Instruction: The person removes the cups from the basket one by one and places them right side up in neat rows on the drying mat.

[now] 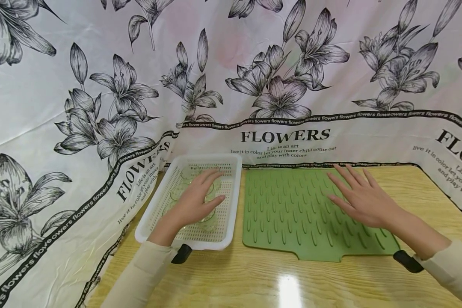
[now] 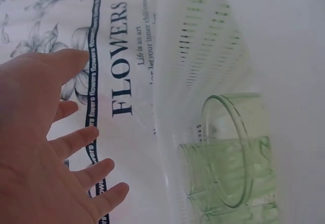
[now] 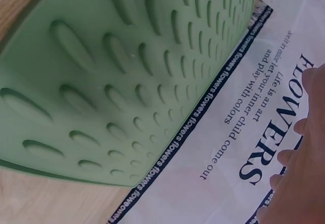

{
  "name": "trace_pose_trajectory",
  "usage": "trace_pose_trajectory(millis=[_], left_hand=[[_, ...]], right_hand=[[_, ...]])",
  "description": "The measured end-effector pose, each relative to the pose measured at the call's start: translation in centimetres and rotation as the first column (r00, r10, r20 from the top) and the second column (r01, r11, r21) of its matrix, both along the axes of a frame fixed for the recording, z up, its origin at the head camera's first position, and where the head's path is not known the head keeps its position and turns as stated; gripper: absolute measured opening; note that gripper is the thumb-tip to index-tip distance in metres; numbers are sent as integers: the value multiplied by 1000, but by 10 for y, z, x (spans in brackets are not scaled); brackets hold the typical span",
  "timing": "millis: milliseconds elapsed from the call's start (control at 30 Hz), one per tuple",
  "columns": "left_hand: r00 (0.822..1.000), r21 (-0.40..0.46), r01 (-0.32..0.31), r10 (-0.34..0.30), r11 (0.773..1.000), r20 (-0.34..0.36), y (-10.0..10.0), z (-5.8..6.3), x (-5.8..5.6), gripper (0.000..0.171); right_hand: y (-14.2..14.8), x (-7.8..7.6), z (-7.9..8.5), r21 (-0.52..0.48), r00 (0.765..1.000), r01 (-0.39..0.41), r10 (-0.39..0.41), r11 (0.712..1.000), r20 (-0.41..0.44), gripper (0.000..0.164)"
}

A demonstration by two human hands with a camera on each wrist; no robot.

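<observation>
My left hand (image 1: 196, 199) is held over a white perforated basket (image 1: 231, 188), its fingers extended and nothing in its grasp. Inside the basket lie several clear, green-tinted glasses (image 2: 228, 153), partly hidden beneath the hand in the head view. In the left wrist view the fingers are spread apart, with the glasses to their right. To the right, my right hand (image 1: 363, 196) is over a green mat (image 1: 285, 209) with raised oval ridges. Its fingers are straight and fanned, holding nothing.
Basket and mat sit side by side on a light wooden table (image 1: 254, 278). Behind them and along the left hangs a white cloth (image 1: 200, 141) printed with flowers and lettering. The mat has a tab at its front edge.
</observation>
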State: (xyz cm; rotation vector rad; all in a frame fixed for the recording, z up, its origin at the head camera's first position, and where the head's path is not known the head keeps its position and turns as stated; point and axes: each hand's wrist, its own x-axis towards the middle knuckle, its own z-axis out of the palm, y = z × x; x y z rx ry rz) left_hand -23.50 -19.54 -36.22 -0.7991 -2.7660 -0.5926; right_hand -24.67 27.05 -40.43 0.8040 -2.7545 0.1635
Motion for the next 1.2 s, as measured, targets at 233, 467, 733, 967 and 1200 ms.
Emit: trace_pose_trajectory(millis=[233, 467, 733, 967, 1200], left_hand=[[996, 97, -15, 7, 995, 89, -11, -10, 5, 73], [980, 181, -67, 31, 981, 195, -18, -19, 14, 77], [953, 260, -157, 77, 953, 292, -27, -31, 20, 84], [916, 299, -259, 136, 919, 377, -30, -33, 22, 90], [868, 283, -341, 185, 897, 460, -30, -39, 23, 95]], right_hand=[[7, 6, -4, -18, 1000, 5, -5, 1000, 9, 67], [15, 12, -12, -22, 1000, -3, 3, 1000, -10, 69], [29, 20, -23, -36, 1000, 7, -7, 999, -25, 72], [38, 26, -31, -34, 999, 24, -25, 999, -31, 75], [44, 30, -37, -52, 999, 39, -40, 998, -19, 75]])
